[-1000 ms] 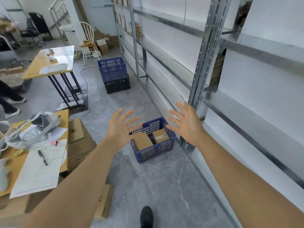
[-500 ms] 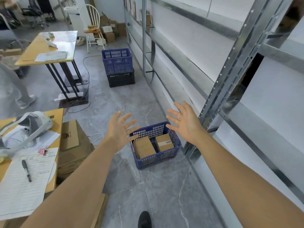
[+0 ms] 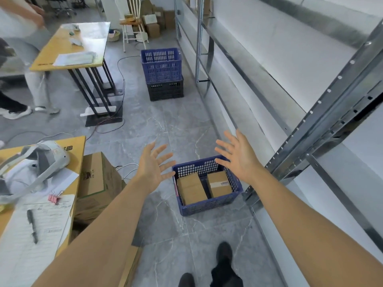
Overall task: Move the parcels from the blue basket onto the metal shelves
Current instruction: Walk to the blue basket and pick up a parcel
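A blue basket (image 3: 209,206) stands on the grey floor beside the metal shelves (image 3: 257,71) on the right. Two brown cardboard parcels lie in it: a longer one (image 3: 191,188) on the left and a smaller one with a white label (image 3: 219,183) on the right. My left hand (image 3: 152,165) hovers above the basket's left side, fingers spread and empty. My right hand (image 3: 238,155) hovers over the basket's far right corner, also spread and empty. Neither hand touches the basket.
A stacked blue crate on a black crate (image 3: 162,74) stands farther along the aisle. A cardboard box (image 3: 97,181) and a desk with a headset (image 3: 31,166), papers and a pen sit left. Another person's legs (image 3: 18,104) are by a far table (image 3: 72,48).
The view has tilted down and come closer to the basket. Both hands stay spread and have kept their place above it. My feet now show at the bottom.
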Motion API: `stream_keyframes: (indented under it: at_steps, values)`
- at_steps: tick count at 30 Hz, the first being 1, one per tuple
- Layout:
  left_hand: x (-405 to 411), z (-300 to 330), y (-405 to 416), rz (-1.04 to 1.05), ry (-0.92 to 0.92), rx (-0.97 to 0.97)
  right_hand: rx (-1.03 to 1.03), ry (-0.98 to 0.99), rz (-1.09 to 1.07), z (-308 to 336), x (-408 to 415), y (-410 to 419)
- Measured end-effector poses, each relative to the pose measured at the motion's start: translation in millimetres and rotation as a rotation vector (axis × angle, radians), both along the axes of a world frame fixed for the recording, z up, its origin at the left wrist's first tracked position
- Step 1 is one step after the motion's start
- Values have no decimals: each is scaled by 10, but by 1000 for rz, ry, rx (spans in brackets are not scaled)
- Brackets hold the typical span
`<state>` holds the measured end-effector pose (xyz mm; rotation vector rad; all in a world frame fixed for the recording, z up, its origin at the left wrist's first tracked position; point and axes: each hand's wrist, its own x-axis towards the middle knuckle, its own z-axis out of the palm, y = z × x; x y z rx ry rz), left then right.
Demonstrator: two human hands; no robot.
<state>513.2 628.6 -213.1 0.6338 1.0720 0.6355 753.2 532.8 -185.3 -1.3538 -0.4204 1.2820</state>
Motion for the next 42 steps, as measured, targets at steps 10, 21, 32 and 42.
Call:
stream_keyframes:
  at_steps: [10, 21, 32, 42]
  values:
    - [659, -374, 574, 83, 94, -95, -88, 27, 116, -454, 768, 817]
    - [1559, -1124, 1144, 167, 149, -220, -241, 76, 266, -1275, 1604, 1642]
    - [1649, -2641, 1674, 180, 263, -270, -320, 92, 241, -2822, 1809, 2308]
    - [1664, -4441, 1866, 180, 373, -354, -448, -6, 288, -4688, 1498, 2340]
